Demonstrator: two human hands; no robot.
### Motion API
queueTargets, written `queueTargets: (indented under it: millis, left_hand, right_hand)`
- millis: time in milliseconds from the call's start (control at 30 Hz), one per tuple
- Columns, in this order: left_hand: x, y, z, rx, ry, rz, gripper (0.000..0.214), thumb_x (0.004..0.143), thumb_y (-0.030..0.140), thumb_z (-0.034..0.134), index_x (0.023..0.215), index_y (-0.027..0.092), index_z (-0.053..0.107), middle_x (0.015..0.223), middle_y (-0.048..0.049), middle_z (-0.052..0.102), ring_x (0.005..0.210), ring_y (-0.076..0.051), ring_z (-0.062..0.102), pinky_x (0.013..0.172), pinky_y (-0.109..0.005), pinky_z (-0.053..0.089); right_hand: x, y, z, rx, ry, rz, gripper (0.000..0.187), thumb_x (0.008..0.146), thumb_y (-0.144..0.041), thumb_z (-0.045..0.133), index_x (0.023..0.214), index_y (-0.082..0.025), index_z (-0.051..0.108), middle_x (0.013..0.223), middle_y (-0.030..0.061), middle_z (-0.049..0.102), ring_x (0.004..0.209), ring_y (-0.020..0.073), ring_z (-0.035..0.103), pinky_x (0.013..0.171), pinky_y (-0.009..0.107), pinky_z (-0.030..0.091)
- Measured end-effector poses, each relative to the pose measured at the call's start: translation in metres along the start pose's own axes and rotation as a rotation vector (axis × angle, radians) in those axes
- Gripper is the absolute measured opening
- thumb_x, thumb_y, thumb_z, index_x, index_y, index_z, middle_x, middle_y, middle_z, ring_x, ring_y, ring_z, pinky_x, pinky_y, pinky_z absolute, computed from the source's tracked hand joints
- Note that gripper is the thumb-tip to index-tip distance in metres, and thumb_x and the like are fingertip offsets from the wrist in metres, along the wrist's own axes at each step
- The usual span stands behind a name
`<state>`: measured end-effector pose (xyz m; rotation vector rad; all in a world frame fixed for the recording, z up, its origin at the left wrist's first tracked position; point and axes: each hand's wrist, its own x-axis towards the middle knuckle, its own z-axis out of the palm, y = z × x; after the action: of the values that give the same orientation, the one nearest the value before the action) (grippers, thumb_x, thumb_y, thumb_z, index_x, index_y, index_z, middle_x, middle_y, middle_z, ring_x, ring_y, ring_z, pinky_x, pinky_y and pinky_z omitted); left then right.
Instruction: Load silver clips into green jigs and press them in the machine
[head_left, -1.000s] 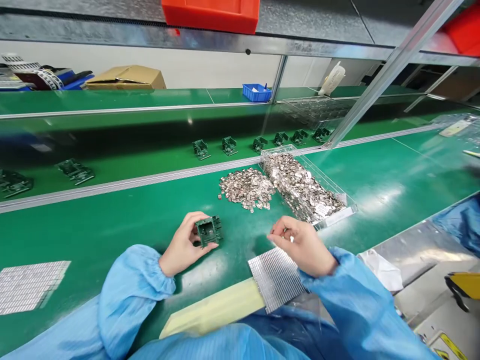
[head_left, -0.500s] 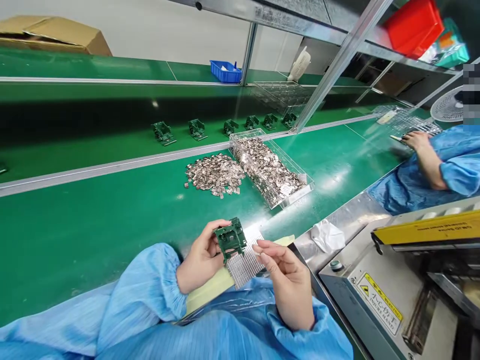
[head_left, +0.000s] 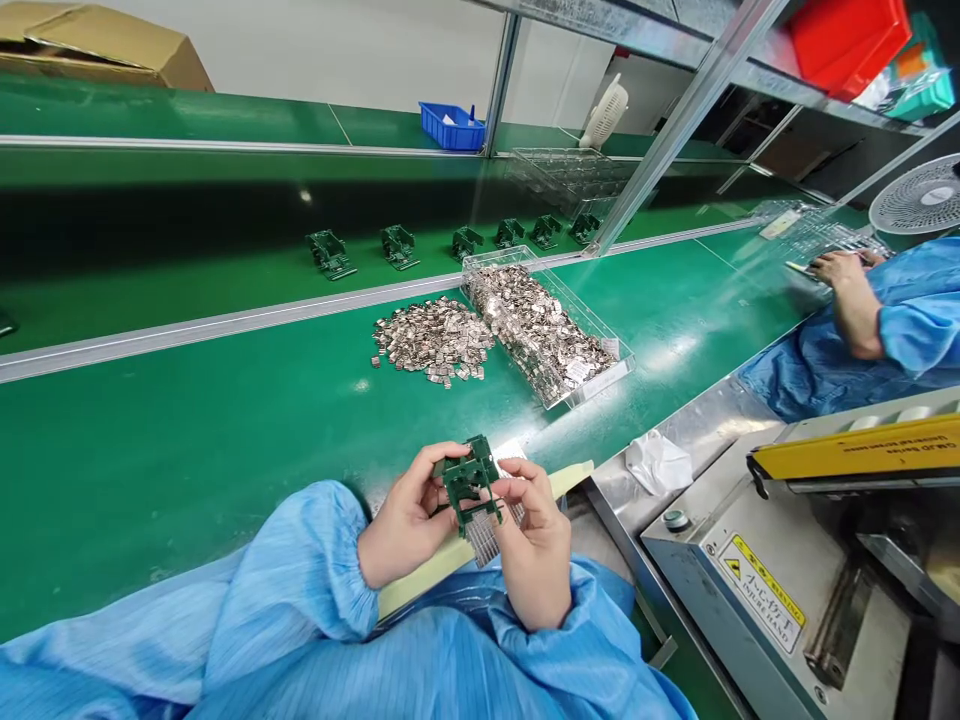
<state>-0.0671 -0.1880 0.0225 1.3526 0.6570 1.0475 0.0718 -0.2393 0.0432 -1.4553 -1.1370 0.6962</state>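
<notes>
My left hand (head_left: 405, 525) grips a green plastic housing (head_left: 468, 478) by its left side, thumb and fingers closed on it. At the housing's lower right edge, my right hand (head_left: 536, 550) has its fingertips pinched together. Whatever sits between those fingertips is too small and hidden to make out. Under the housing lies a ribbed silvery sheet (head_left: 484, 542), partly covered by both hands. It rests on a pale yellow strip (head_left: 420, 588) along the bench edge. Beyond my hands is a loose pile of small metal pieces (head_left: 435, 340).
A clear tray (head_left: 604, 383) full of similar metal pieces stands beside the pile. Several green housings (head_left: 330, 254) line the far belt. A crumpled white cloth (head_left: 660, 463) and a grey machine (head_left: 720, 560) are at right. A co-worker's hand (head_left: 840, 268) works farther off.
My right hand has moved left, from beside the ribbed sheet to the green housing, and its fingertips now meet the housing's edge. The housing in my left hand has tilted slightly.
</notes>
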Motion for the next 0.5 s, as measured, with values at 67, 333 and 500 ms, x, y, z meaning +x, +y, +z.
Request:
queueTargets:
  millis: [67, 333, 500]
  left_hand:
    - [-0.0017, -0.0011, -0.0003, 0.013, -0.021, 0.012, 0.051, 0.081, 0.002, 0.06, 0.122, 0.029, 0.047, 0.098, 0.0016, 0.066, 0.087, -0.009, 0.068, 0.078, -0.017, 0.055]
    - [-0.0062, -0.005, -0.0054, 0.221, -0.054, -0.031, 0.033, 0.089, 0.018, 0.056, 0.121, 0.025, 0.049, 0.094, -0.0014, 0.064, 0.073, -0.01, 0.061, 0.062, -0.018, 0.049]
    - [-0.0029, -0.0027, -0.0028, 0.234, 0.002, -0.054, 0.029, 0.089, 0.021, 0.056, 0.118, 0.024, 0.05, 0.091, -0.0008, 0.063, 0.07, -0.01, 0.058, 0.06, -0.019, 0.046]
  right_hand:
    - [-0.0002, 0.0004, 0.002, -0.022, -0.016, 0.009, 0.009, 0.084, -0.026, 0.064, 0.079, -0.022, 0.07, 0.109, 0.0084, 0.061, 0.107, 0.0239, 0.057, 0.087, 0.035, 0.045]
    - [-0.0001, -0.0005, 0.0024, -0.103, -0.006, 0.005, 0.011, 0.084, -0.028, 0.063, 0.078, -0.02, 0.066, 0.107, 0.0088, 0.061, 0.101, 0.0235, 0.059, 0.085, 0.035, 0.046]
    - [-0.0019, 0.0018, 0.0058, 0.037, -0.025, 0.079, 0.009, 0.085, -0.027, 0.061, 0.082, -0.02, 0.064, 0.088, 0.0051, 0.064, 0.081, 0.0189, 0.061, 0.072, 0.03, 0.048]
